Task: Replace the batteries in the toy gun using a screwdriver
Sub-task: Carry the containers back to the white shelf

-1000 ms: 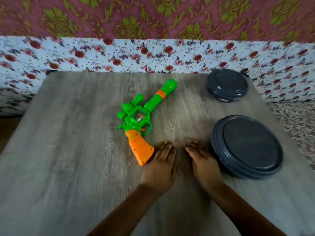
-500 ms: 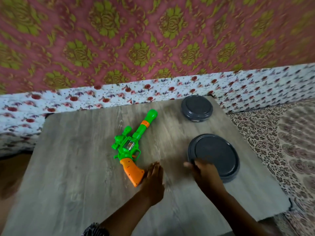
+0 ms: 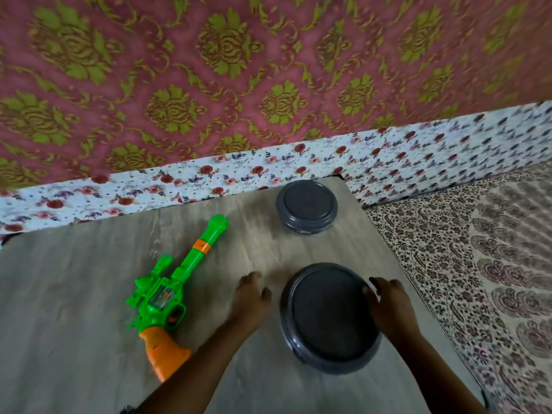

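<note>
**Both hands flank the large dark container; toy gun lies untouched**

While the toy gun (image 3: 171, 289) lies flat on the grey wood-grain table (image 3: 59, 324) at about 9 o'clock from the hands, neither hand touches it. Its orange grip points toward 6 o'clock, near the person, and its green barrel with an orange band runs up toward 1 o'clock. A clear window shows in the green body above the trigger guard.

Just to the right of the gun, the left hand (image 3: 249, 297) hovers or rests over the bare table, palm down, its fingers loosely spread and holding nothing; whether it touches the wood I cannot tell. It sits close beside the left edge of the large dark round container (image 3: 328, 321), with a thin gap between them.

On the far side of that container, at 3 o'clock from its centre, the right hand (image 3: 388, 306) lies against the rim, fingers (image 3: 373, 286) curled over the lid's upper right edge. It holds no other object.

Beyond, at 12 o'clock from the large container and well apart from it, a smaller dark round container (image 3: 306, 206) stands near the table's far edge, lid on. Floral cloth (image 3: 209, 177) runs behind the table, and a patterned spread (image 3: 478, 249) lies off the table's right side.
</note>
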{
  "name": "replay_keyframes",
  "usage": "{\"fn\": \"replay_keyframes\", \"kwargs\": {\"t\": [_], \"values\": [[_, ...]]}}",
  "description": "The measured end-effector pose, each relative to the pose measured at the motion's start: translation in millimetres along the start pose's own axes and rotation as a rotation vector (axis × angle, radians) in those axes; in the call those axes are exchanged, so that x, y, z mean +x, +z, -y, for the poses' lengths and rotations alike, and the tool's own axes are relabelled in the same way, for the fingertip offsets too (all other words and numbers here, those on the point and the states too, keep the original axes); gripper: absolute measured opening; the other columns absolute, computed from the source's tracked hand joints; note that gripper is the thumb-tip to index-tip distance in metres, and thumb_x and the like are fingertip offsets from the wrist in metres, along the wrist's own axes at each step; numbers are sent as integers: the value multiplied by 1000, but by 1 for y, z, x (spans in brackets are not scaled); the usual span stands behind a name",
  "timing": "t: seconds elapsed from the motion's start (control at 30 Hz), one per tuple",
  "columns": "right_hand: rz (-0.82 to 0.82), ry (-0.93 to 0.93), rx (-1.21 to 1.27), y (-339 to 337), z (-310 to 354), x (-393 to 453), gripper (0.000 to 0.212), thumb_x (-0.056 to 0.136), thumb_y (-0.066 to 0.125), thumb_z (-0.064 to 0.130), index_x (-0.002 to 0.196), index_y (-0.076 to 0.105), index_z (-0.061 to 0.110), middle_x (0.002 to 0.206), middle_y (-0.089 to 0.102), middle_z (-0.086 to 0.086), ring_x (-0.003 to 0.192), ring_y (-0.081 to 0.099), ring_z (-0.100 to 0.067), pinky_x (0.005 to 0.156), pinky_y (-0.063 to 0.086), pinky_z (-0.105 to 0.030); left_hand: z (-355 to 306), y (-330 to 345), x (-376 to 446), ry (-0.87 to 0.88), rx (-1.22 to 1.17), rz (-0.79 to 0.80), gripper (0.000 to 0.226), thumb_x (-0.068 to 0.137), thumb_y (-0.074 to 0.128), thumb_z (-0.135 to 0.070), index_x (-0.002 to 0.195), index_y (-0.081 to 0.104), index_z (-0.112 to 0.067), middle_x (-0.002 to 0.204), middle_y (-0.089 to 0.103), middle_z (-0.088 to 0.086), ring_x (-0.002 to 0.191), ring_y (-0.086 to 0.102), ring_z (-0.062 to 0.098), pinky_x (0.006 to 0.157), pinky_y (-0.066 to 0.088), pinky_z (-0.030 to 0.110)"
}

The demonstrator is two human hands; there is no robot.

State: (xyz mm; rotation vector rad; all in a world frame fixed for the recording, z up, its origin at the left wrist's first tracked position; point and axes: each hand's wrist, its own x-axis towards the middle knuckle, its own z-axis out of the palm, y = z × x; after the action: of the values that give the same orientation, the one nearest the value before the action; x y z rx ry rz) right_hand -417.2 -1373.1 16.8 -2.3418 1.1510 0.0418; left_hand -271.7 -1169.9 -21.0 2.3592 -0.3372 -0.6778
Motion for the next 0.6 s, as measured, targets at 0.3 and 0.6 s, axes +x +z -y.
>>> {"fn": "replay_keyframes", "kwargs": {"t": [0.3,0.6], "values": [[171,2,87,21,-32,18,42,92,29,53,83,50,18,72,58,0,68,57,-19,56,41,-28,-91,4,98,-355,-483,-151,89,66,58,-66,128,47,-3,121,62,18,107,61,36,91,52,39],[168,-75,130,25,-41,21,40,90,28,56,85,47,21,63,52,7,59,54,-13,47,34,-26,-119,32,142,-465,-866,-155,33,80,72,-32,93,59,-4,93,59,14,60,55,16,49,53,26]]}}
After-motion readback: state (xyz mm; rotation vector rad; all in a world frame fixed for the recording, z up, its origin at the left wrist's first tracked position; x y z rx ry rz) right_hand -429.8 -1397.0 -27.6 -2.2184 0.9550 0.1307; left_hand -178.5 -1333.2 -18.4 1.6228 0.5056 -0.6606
